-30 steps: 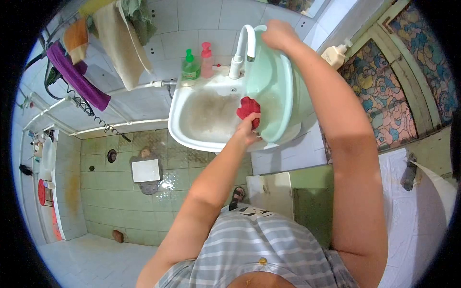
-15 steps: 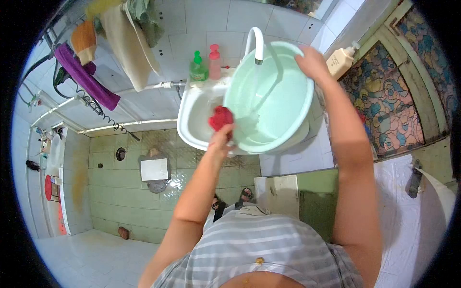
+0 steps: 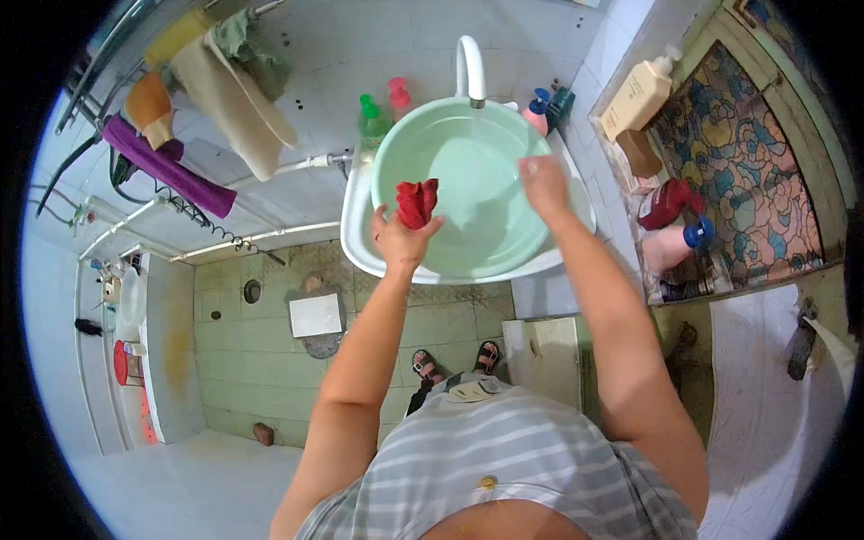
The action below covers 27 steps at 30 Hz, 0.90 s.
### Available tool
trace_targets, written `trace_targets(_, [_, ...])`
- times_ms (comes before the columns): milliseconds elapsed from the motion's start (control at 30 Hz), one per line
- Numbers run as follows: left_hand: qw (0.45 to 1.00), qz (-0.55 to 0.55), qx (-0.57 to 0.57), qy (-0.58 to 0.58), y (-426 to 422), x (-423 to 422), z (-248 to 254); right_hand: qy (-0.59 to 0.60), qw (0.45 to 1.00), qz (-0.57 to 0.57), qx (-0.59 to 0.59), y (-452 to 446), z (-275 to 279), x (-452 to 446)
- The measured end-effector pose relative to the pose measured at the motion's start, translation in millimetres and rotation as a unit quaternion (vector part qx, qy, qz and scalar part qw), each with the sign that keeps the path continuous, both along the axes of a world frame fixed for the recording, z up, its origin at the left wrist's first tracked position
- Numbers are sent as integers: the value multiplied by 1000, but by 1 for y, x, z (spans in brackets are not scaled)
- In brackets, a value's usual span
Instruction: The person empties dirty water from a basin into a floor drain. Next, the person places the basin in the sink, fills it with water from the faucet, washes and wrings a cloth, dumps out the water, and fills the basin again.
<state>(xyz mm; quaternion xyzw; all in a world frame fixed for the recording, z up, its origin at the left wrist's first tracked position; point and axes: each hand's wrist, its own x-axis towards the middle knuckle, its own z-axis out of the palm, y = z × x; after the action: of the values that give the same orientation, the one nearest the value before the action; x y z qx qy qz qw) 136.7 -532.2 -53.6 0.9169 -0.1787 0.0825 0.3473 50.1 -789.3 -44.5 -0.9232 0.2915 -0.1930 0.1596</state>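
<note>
1. Room: tiled washroom, white wall tiles (image 3: 360, 45) ahead of your hands, greenish floor tiles (image 3: 261, 378) below and left of them.
2. Your hands are apart. Your left hand (image 3: 403, 241) grips a red cloth (image 3: 417, 205) at the near-left side of a pale green basin (image 3: 468, 171); the cloth sticks up past your fingers.
3. Your right hand (image 3: 545, 187) is at the basin's right side, blurred; can't tell if it grips or just touches the rim.
4. Basin sits on the white sink (image 3: 358, 236) between your hands, covering most of the sink bowl.
5. White faucet (image 3: 466, 67) curves over the basin's far edge, ahead of and between your hands.
6. Ahead of your left hand: green-pump bottle (image 3: 372, 126) and pink-pump bottle (image 3: 398, 94), lower parts cut off by the basin. Just beyond your right hand: blue-capped bottle (image 3: 536, 113), also partly hidden.
7. Right of your right hand: cream bottle (image 3: 637, 97) on a ledge, floral panel (image 3: 729, 162) behind. Far left of your left hand: purple towel (image 3: 171, 168), hanging.
8. Water level in the basin is hard to make out.
9. Cloth soft, bunched, creased; basin smooth, round, plastic-looking; sink glossy; towel thick-looking.
</note>
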Motion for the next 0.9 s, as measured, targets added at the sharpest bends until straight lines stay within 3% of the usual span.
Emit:
trace_targets(33, [994,-52,11,99,-8,5,0,28,983,40,180,25,13,8])
trace_targets(100, [943,-207,-163,205,-30,2,-8,61,860,-3,507,71,32,15])
trace_targets(133, [892,-279,-245,256,-40,2,-17,26,825,27,564,87,40,12])
trace_targets(167, [894,-318,-203,241,-47,4,-28,11,826,72,559,84,22,15])
trace_targets(200, [866,-288,-257,319,-49,7,-40,-4,825,119,553,78,-1,19])
trace_targets(267, [783,-212,-355,465,-46,4,-18,-53,797,83,595,63,-22,16])
trace_targets(300, [755,-113,-374,526,-44,9,-13,-75,782,65,616,56,-30,13])
trace_targets(400, [668,-38,-495,555,-41,13,-26,-163,733,94,653,50,-17,-1])
trace_targets(433, [648,-38,-523,553,-43,12,-29,-120,747,81,649,49,-7,-4])
trace_targets(533, [565,83,-621,536,-51,14,-35,-227,671,85,701,28,-38,-5])
trace_targets(633, [853,51,-370,365,-52,35,-94,-147,748,114,637,22,-48,-13])
trace_targets(700, [949,-143,-168,227,-52,21,-60,-89,761,119,632,29,-51,-8])
trace_targets(733, [959,-237,-60,146,-56,13,-48,-60,767,123,627,31,-51,-6])
trace_targets(767, [960,-248,-84,97,-67,8,-54,-87,732,126,663,33,-38,-5])
trace_targets(867, [892,-363,77,258,-73,13,-55,-165,616,130,759,33,10,-6])
trace_targets(900, [887,-359,66,282,-75,25,-88,-186,604,156,759,25,16,-9])
